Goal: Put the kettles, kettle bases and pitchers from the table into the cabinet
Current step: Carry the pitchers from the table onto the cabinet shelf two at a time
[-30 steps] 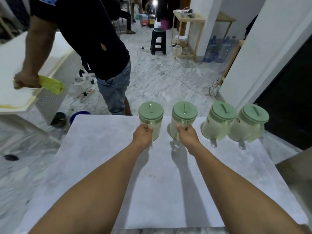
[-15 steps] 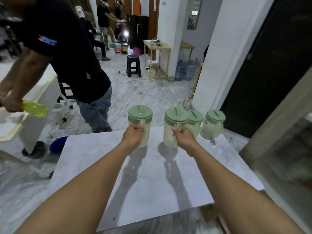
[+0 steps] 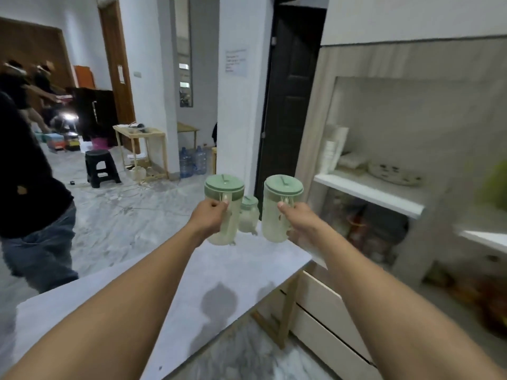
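Left hand (image 3: 210,215): fingers (image 3: 219,204) curled fully round the handle of the left pitcher (image 3: 223,209), thumb on top near the rim. Right hand (image 3: 295,218): same closed grip on the handle of the right pitcher (image 3: 279,208). Both pitchers hang clear of the table (image 3: 233,272), upright, green lids seated, apart from each other, their shadows falling on the tabletop below. Judgement: a handle grip keeps each vessel level and leaves the lids undisturbed, and one pitcher per hand halves the trips.

A third pitcher (image 3: 248,215) stands on the table's far edge, visible in the gap between the two carried ones; whether others stand behind the carried pair cannot be told.

The cabinet (image 3: 384,149) stands to the right, open-fronted, with a white shelf (image 3: 367,192) carrying a plate (image 3: 395,172) and stacked items at its back. Shelf front appears free, the likely reason for facing that way. A bystander (image 3: 30,193) stands at left, well apart.
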